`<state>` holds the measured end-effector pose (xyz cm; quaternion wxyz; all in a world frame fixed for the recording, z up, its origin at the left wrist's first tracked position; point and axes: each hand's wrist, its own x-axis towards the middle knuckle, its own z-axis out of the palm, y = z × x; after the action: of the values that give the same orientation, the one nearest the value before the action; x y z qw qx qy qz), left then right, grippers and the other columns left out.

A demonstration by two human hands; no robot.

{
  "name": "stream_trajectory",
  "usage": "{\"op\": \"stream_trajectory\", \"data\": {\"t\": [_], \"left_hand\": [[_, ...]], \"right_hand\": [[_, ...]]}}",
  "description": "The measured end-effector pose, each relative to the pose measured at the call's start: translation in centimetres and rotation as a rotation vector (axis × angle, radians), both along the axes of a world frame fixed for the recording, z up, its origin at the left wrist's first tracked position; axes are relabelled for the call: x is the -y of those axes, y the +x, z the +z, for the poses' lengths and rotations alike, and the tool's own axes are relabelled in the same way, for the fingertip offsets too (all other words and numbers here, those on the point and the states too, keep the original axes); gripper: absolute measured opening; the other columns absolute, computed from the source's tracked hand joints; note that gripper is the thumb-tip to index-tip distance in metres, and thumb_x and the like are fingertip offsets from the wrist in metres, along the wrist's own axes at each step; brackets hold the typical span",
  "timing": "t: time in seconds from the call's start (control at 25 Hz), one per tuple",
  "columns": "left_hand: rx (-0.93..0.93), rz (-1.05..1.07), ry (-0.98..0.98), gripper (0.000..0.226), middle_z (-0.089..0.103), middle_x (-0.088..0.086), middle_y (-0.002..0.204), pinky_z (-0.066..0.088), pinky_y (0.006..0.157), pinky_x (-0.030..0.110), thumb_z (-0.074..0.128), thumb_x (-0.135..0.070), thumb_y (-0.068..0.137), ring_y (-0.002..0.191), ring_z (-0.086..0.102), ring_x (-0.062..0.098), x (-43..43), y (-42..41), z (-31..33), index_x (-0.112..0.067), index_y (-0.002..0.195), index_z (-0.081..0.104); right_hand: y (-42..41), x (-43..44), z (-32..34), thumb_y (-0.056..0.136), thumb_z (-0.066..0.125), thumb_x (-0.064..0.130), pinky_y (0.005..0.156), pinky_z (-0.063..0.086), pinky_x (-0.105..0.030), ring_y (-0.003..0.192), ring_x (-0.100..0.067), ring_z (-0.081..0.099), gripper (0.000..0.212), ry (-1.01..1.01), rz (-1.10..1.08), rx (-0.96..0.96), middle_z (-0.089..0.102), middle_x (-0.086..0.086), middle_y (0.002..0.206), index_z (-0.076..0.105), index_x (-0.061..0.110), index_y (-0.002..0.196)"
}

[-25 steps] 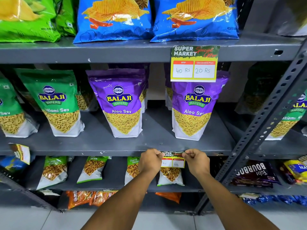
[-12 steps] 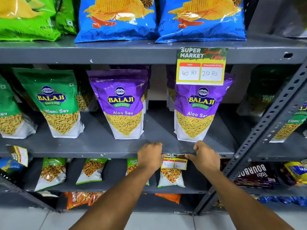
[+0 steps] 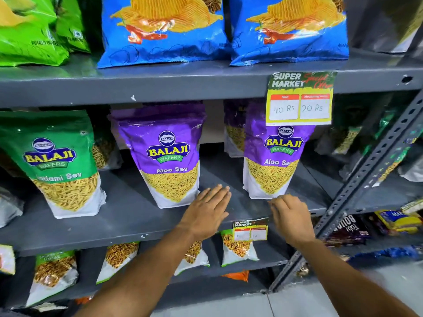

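A small price tag (image 3: pixel 250 229) hangs on the front lip of the grey middle shelf (image 3: pixel 128 216); neither hand touches it. My left hand (image 3: pixel 207 211) reaches over that shelf with straight fingers, just right of a purple Aloo Sev pouch (image 3: pixel 170 156). My right hand (image 3: pixel 291 217) is above and right of the tag, fingers loosely bent and holding nothing, close to the base of a second purple Aloo Sev pouch (image 3: pixel 273 165).
A larger tag reading 40 Rs and 20 Rs (image 3: pixel 299 99) hangs from the upper shelf edge. Blue chip bags (image 3: pixel 164 30) sit above, a green sev pouch (image 3: pixel 59 163) stands at left. A perforated steel upright (image 3: pixel 357 191) slants at right. Small snack packs (image 3: pixel 237 248) fill the lower shelf.
Both hands let go of the small price tag and rose from the shelf lip onto the shelf. The fingers uncurled. The tag stays on the lip.
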<state>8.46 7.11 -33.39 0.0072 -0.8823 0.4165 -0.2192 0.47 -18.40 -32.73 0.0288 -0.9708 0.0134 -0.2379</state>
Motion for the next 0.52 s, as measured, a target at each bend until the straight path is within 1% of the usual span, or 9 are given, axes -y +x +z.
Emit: {"op": "stream_trajectory", "data": {"t": [0.08, 0.16, 0.24, 0.32, 0.4, 0.44, 0.52], "left_hand": [[-0.023, 0.02, 0.007, 0.056, 0.053, 0.005, 0.142, 0.041, 0.105, 0.043, 0.034, -0.039, 0.089, 0.131, 0.049, 0.022, -0.8, -0.3, -0.1, -0.01, 0.134, 0.049], [-0.06, 0.045, 0.009, 0.057, 0.049, 0.007, 0.145, 0.037, 0.108, 0.044, 0.033, -0.039, 0.09, 0.134, 0.046, 0.024, -2.2, -1.0, 0.0, -0.008, 0.137, 0.045], [-0.056, 0.089, 0.033, 0.059, 0.044, 0.008, 0.148, 0.034, 0.111, 0.045, 0.033, -0.039, 0.091, 0.137, 0.041, 0.026, -4.3, -2.0, -0.3, -0.006, 0.139, 0.04], [-0.084, 0.134, 0.012, 0.06, 0.043, 0.01, 0.149, 0.037, 0.111, 0.045, 0.033, -0.039, 0.091, 0.138, 0.039, 0.026, -6.5, -3.0, 0.2, -0.005, 0.14, 0.038], [-0.157, 0.223, 0.007, 0.061, 0.045, 0.01, 0.148, 0.041, 0.108, 0.043, 0.034, -0.04, 0.089, 0.136, 0.042, 0.026, -10.1, -5.1, 0.5, -0.006, 0.138, 0.042], [-0.111, 0.264, 0.033, 0.061, 0.047, 0.01, 0.147, 0.042, 0.106, 0.043, 0.034, -0.04, 0.088, 0.135, 0.044, 0.026, -12.0, -5.8, 0.4, -0.006, 0.138, 0.043], [-0.133, 0.346, -0.018, 0.06, 0.046, 0.011, 0.147, 0.042, 0.107, 0.044, 0.033, -0.038, 0.089, 0.135, 0.044, 0.027, -15.5, -7.1, 0.3, -0.005, 0.139, 0.041]], "right_hand": [[-0.8, -1.0, -0.5, 0.081, 0.059, 0.016, 0.063, 0.044, -0.039, 0.079, -0.037, 0.058, 0.015, 0.031, -0.068, 0.004, 0.066, -0.01, 0.09, 0.065, 0.012, 0.094], [-1.7, -1.7, -0.7, 0.081, 0.058, 0.016, 0.076, 0.044, -0.043, 0.095, -0.037, 0.057, 0.026, 0.066, -0.084, 0.006, 0.065, -0.011, 0.105, 0.06, 0.015, 0.107], [-2.4, -2.5, -0.8, 0.082, 0.054, 0.013, 0.089, 0.042, -0.046, 0.111, -0.036, 0.053, 0.038, 0.002, -0.047, -0.012, 0.061, -0.013, 0.121, 0.052, 0.014, 0.12], [-2.5, -3.6, -0.5, 0.084, 0.051, 0.013, 0.1, 0.037, -0.051, 0.124, -0.036, 0.047, 0.046, -0.03, -0.063, -0.065, 0.054, -0.016, 0.135, 0.046, 0.009, 0.13], [-2.9, -5.7, -0.4, 0.086, 0.039, 0.02, 0.102, 0.036, -0.054, 0.13, -0.037, 0.043, 0.05, -0.012, -0.075, -0.112, 0.049, -0.017, 0.14, 0.042, 0.006, 0.134], [-3.2, -7.0, -0.5, 0.086, 0.034, 0.022, 0.102, 0.036, -0.055, 0.131, -0.037, 0.042, 0.052, -0.013, -0.067, -0.12, 0.048, -0.017, 0.142, 0.04, 0.005, 0.136], [-3.7, -9.7, -0.7, 0.085, 0.031, 0.025, 0.103, 0.034, -0.056, 0.134, -0.035, 0.038, 0.056, 0.001, -0.042, -0.137, 0.044, -0.016, 0.144, 0.038, 0.005, 0.137]]}}
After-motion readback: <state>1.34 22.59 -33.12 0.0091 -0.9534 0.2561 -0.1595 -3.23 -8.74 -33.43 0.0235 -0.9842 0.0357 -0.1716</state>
